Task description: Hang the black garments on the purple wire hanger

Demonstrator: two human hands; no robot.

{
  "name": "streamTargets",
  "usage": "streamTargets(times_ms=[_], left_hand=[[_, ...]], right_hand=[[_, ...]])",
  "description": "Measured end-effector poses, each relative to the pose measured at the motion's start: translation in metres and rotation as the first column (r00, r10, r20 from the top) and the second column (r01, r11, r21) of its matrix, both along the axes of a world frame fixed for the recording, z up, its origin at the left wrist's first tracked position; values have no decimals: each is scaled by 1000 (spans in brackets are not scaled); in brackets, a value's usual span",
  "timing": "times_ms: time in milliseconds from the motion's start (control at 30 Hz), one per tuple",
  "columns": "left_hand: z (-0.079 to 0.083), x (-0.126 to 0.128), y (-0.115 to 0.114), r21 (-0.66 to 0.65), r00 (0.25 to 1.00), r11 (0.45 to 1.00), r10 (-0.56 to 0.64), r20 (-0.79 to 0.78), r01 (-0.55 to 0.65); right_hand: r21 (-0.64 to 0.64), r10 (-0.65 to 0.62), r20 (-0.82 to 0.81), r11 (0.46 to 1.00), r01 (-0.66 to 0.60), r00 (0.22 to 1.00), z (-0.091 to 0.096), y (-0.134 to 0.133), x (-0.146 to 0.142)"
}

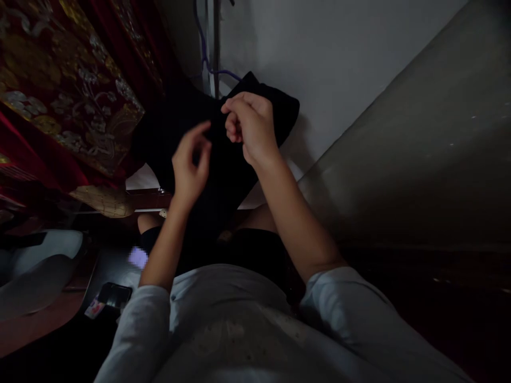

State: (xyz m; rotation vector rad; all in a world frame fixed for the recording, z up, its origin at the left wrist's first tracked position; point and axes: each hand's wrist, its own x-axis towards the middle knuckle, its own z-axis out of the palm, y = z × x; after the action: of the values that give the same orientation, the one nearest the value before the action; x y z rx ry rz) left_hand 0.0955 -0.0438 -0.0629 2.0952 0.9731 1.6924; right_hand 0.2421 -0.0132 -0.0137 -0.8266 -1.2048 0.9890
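A black garment (223, 175) hangs in front of me, stretching from near a metal pole down to my lap. My right hand (249, 125) is raised and pinches the garment's upper edge between thumb and fingers. My left hand (191, 165) hovers just to the left of it, fingers loosely apart, in front of the dark cloth and holding nothing that I can see. Both forearms are bare, with pale sleeves pushed up past the elbows.
A red and gold patterned fabric (67, 85) hangs at the upper left. A metal pole (216, 48) with a purple hanger (211, 66) stands against the white wall (339, 64). A dark phone (114, 295) lies at the lower left. A grey surface (419, 159) slopes at right.
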Motion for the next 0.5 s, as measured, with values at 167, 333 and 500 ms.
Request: streamTargets(times_ms=[167, 333, 500], left_hand=[[68, -2, 37, 100, 966, 994, -8, -258, 35], [80, -6, 29, 214, 966, 975, 117, -233, -66], [76, -73, 40, 155, 902, 913, 323, 287, -377]], right_hand=[[135, -37, 112, 991, 21, 993, -1, 5, -1], [126, -169, 221, 982, 144, 960, -47, 29, -7], [-23, -92, 231, 995, 100, 969, -88, 7, -11]])
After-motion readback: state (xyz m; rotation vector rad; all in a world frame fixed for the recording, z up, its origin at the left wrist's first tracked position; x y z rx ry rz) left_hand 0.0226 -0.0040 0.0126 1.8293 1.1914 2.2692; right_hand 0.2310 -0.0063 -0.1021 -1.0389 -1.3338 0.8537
